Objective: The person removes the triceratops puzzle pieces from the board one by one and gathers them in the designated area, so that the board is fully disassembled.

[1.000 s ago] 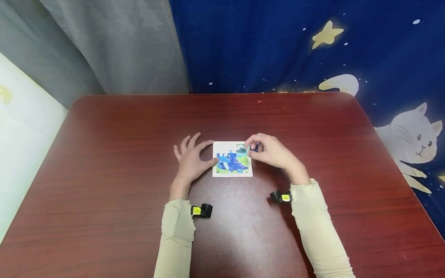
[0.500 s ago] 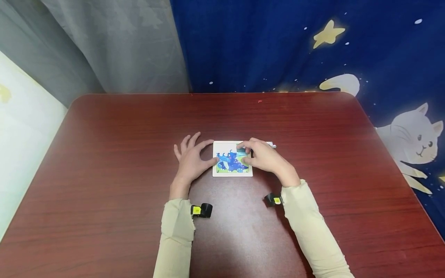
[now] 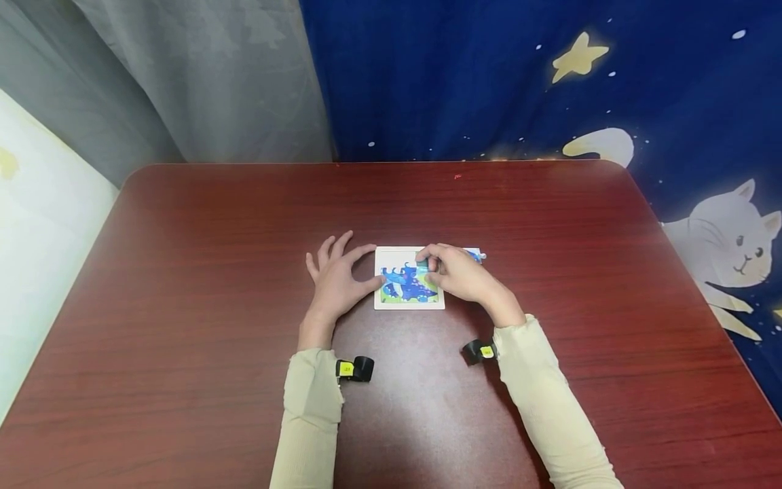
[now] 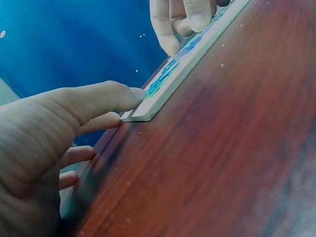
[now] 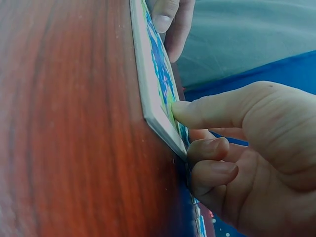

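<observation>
A small jigsaw puzzle [image 3: 408, 293] in a white frame lies flat on the table, showing a blue dragon-like creature on green. My left hand [image 3: 339, 288] touches its left side, with the thumb on the surface and the forefinger at the far left corner. The other left fingers are spread out. My right hand [image 3: 466, 273] is over the puzzle's upper right part, its thumb and forefinger bent around a teal puzzle piece [image 3: 423, 265] that is mostly hidden. In the right wrist view, the right thumb [image 5: 197, 112] is on the picture and other fingers curl beside the frame.
Partly hidden behind my right hand, a blue and white puzzle piece [image 3: 475, 255] lies right of the frame. The brown table [image 3: 214, 305] has a grey curtain [image 3: 232, 81] and a blue patterned curtain [image 3: 440, 75] behind it.
My right hand has moved left from beside the frame onto the puzzle's upper right part, uncovering the piece to the right. My left hand has stayed in place.
</observation>
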The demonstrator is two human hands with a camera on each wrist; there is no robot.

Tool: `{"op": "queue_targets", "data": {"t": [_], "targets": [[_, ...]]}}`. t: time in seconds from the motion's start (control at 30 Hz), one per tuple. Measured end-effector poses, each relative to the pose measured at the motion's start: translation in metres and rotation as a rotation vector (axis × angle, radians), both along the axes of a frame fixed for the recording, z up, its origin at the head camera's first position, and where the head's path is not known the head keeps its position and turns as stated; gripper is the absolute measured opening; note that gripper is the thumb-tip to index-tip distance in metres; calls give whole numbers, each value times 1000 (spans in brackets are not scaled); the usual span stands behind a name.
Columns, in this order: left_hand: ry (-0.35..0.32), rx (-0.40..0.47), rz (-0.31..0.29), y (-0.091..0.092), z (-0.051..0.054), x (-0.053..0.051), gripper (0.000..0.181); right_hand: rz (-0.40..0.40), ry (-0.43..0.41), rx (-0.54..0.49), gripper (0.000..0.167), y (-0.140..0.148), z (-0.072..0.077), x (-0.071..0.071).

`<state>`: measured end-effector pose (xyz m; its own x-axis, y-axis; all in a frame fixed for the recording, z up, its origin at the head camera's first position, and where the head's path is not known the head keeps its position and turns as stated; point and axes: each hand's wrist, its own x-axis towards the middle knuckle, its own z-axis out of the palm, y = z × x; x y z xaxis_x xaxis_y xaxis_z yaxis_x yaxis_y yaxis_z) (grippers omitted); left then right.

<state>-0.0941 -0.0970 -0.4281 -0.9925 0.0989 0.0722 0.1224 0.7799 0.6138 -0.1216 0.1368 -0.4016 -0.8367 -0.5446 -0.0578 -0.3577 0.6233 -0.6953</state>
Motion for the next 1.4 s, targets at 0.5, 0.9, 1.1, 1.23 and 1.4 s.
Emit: {"op": "queue_targets", "data": {"t": [0.5,0.9,1.1,1.23,1.4], "targets": [[6,-4,3,0,0,0,57,-87,21,91,29,-1,5,4],[9,-5,1,0,0,0,57,-68,26,97,28,-1,6,5],[7,-6,0,0,0,0,57,-45,72,109,28,0,6,5],[9,0,-3,0,0,0,56,-44,122,115,33,1,4,3],[3,11,-5,0,0,1,56,-70,185,159,51,2,4,3]]}}
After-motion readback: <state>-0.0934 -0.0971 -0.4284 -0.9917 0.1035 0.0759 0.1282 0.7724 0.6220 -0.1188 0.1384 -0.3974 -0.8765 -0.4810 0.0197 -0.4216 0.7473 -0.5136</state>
